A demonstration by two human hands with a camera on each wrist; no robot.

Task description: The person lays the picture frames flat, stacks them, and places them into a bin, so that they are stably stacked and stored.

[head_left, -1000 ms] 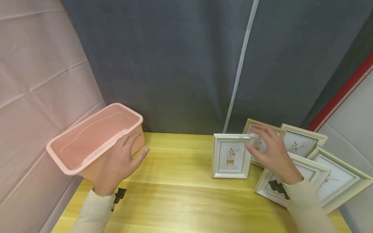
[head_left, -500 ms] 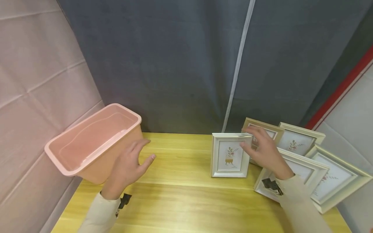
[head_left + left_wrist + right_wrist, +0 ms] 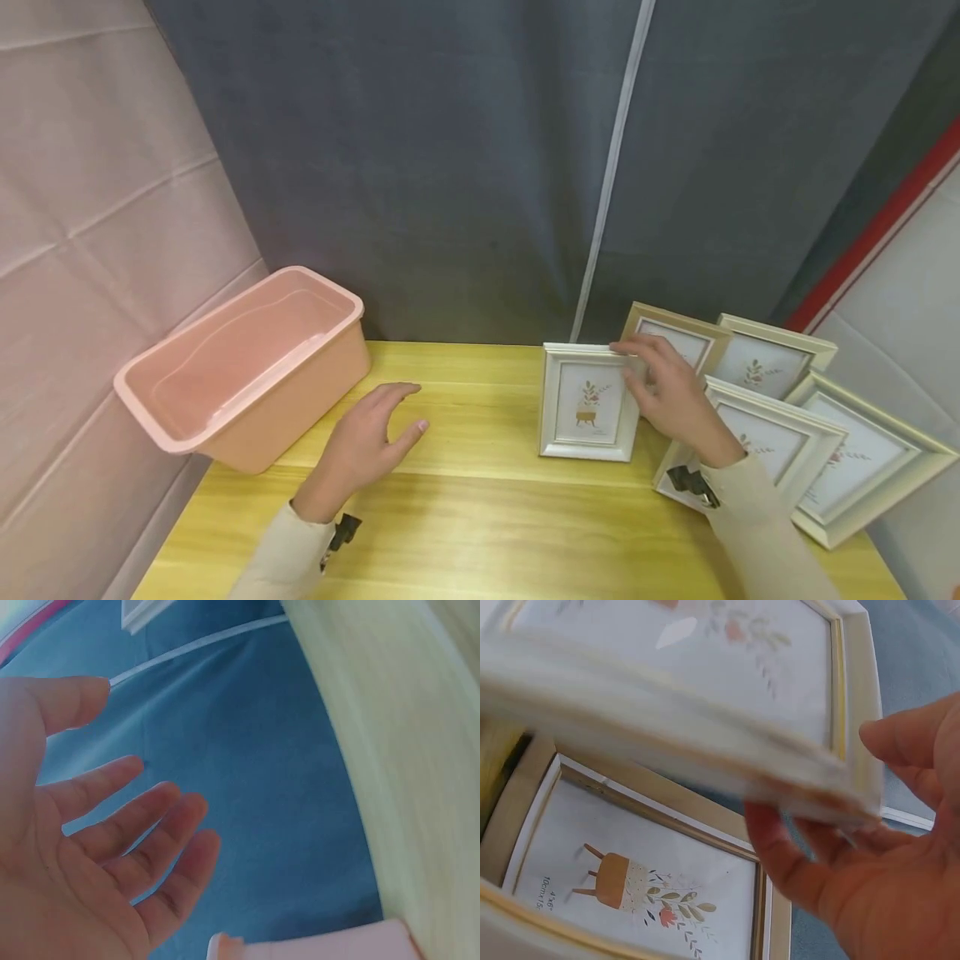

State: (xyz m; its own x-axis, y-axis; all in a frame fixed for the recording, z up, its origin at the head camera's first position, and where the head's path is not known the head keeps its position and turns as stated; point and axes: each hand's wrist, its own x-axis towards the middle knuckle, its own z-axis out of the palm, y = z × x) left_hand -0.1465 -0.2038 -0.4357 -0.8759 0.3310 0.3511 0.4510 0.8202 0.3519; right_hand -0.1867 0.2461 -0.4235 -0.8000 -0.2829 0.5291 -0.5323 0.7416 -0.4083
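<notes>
A small white picture frame [image 3: 587,404] with a plant print stands upright on the wooden table. My right hand [image 3: 667,396] grips its upper right corner; the right wrist view has the thumb [image 3: 907,739] at the front border and the fingers [image 3: 795,866] behind the edge. Just behind stands a tan wood frame [image 3: 718,335], partly covered by the hand. My left hand [image 3: 363,450] hovers over the table with fingers spread loosely, right of a pink bin [image 3: 292,404]. It holds nothing, and its palm [image 3: 67,892] shows in the left wrist view.
On the right, a cream frame [image 3: 757,362], a white frame [image 3: 817,437] and a larger gold-edged frame [image 3: 892,483] stand overlapping. A dark curtain [image 3: 420,183] hangs along the table's back edge; a pink wall covering [image 3: 97,167] borders the left.
My left hand has moved right, away from the bin. My right hand has come leftward onto the small white frame's corner, and that frame has shifted very slightly left.
</notes>
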